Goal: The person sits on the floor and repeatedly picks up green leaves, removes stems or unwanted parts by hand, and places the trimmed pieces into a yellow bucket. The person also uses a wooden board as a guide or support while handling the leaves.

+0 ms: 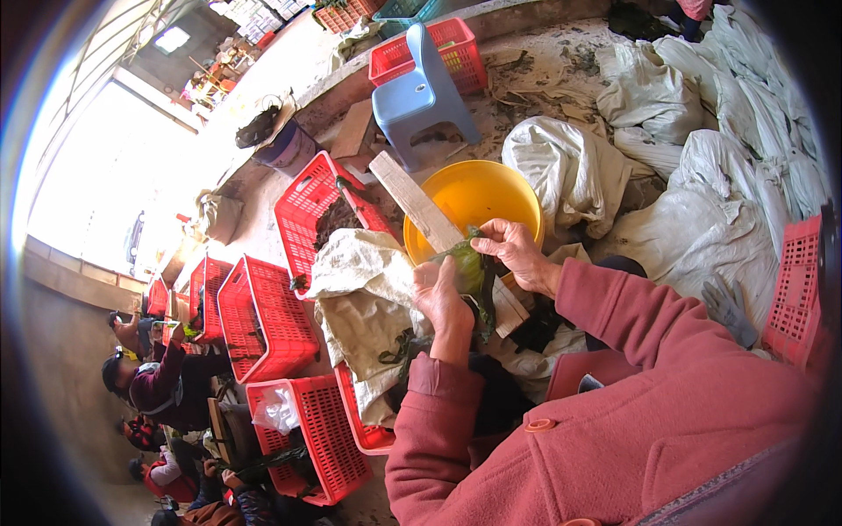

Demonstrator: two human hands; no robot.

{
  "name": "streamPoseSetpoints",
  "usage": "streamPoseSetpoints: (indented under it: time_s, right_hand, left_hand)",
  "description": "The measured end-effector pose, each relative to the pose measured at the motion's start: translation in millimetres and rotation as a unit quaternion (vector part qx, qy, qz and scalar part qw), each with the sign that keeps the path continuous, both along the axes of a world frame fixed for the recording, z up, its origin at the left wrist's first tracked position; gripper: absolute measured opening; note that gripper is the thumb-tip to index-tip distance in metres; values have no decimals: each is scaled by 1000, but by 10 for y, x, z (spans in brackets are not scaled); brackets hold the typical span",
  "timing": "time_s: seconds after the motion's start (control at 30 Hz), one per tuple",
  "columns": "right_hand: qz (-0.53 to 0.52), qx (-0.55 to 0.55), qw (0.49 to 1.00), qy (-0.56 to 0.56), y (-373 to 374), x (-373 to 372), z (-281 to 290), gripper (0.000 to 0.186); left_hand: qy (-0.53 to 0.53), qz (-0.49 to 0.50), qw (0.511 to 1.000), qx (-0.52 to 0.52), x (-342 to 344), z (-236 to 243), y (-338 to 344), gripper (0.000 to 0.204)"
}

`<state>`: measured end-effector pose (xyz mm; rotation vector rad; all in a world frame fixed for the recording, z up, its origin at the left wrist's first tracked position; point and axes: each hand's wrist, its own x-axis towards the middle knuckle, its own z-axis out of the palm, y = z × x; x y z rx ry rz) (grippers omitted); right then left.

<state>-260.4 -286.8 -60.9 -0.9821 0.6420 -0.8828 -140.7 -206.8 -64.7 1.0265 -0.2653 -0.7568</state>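
Observation:
A dark green, glossy strip of seaweed is stretched between my two hands, its lower end hanging down. My left hand pinches its near left side, thumb up. My right hand grips the upper right part between thumb and fingers. Just under the strip runs a wooden board, slanting across a yellow bucket. Left of my left hand a pale woven sack drapes over a red crate, with dark green scraps beside it.
Red crates stand along the left, one holding dark seaweed. A blue plastic chair is beyond the bucket. White sacks pile up at the right, with a grey glove near them. Several other people sit at the far left.

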Motion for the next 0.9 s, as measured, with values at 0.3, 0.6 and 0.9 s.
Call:
streamPoseSetpoints:
  time_s: [0.3,0.6,0.9]
  right_hand:
    - [-85,77,992,58,-306,231,-432,5]
    - [-106,188,976,32,-265,290,-621,6]
    - [-143,164,976,16,-184,281,-433,5]
  left_hand:
    - [-85,67,993,55,178,-291,-339,15]
    - [-32,84,995,50,262,-321,-308,19]
    - [-58,74,995,19,265,-340,-289,18]
